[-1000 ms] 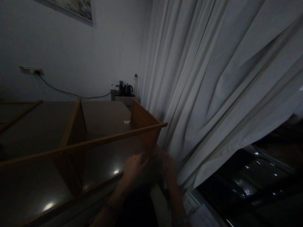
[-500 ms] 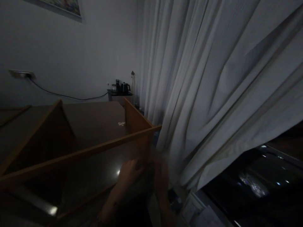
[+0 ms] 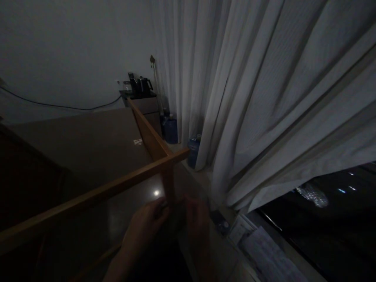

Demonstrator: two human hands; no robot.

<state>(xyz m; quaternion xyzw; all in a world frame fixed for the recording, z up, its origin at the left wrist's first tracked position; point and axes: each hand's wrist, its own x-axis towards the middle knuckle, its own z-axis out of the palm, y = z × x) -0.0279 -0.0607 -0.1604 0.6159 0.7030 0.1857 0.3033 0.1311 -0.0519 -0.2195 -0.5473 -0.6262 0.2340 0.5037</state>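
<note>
The light is dim and the lower part is dark and blurred. My left hand (image 3: 149, 217) is closed with curled fingers, right by the lower end of the upright wooden panel (image 3: 168, 184) at the furniture's corner. On the other side of that end, my right hand (image 3: 196, 217) has its fingers bent together in a pinch. Whatever either hand holds is too dark to make out. Above both hands runs a long wooden rail (image 3: 111, 188), part of the wooden furniture frame, which meets a side board (image 3: 149, 131).
Long pale curtains (image 3: 241, 102) hang on the right beside a dark window pane. Blue water jugs (image 3: 194, 150) stand on the floor by them. A black kettle (image 3: 143, 85) sits on a small cabinet (image 3: 143, 105). Papers (image 3: 268, 250) lie at the lower right.
The view has shifted right and closer to the furniture's corner, bringing the blue jugs into sight. Both hands stay low at the same corner, fingers still bent.
</note>
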